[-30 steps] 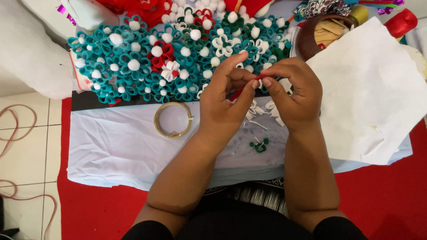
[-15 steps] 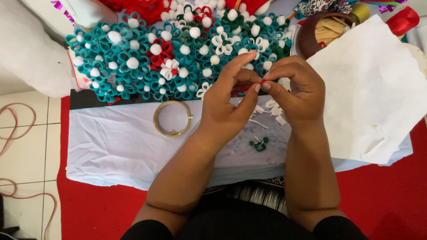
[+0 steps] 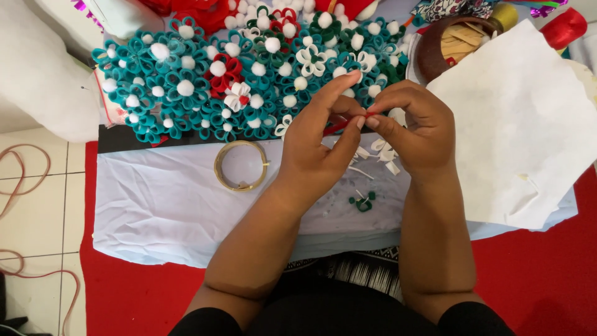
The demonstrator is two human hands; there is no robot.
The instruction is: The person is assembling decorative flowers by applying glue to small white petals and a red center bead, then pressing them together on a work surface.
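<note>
My left hand point(image 3: 320, 140) and my right hand point(image 3: 410, 127) meet over a white cloth point(image 3: 168, 205), fingertips pinched together on a small red strip point(image 3: 339, 124). Most of the strip is hidden by the fingers. Just beyond the hands lies a pile of felt flowers point(image 3: 236, 81), mostly teal with white pompom centres, some red, white and dark green. Small white loops point(image 3: 380, 149) lie under my right hand. A little green scrap point(image 3: 362, 201) sits on the cloth between my forearms.
A thin brass-coloured ring point(image 3: 240, 165) lies on the cloth left of my left hand. A large white sheet point(image 3: 528, 124) covers the right side. A brown round bowl point(image 3: 444, 46) holds wooden sticks. Red mat point(image 3: 535, 280), tiled floor and a cord point(image 3: 25, 205) at left.
My hands stay joined over the cloth; the fingers have shifted slightly on the red strip. Nothing else has moved.
</note>
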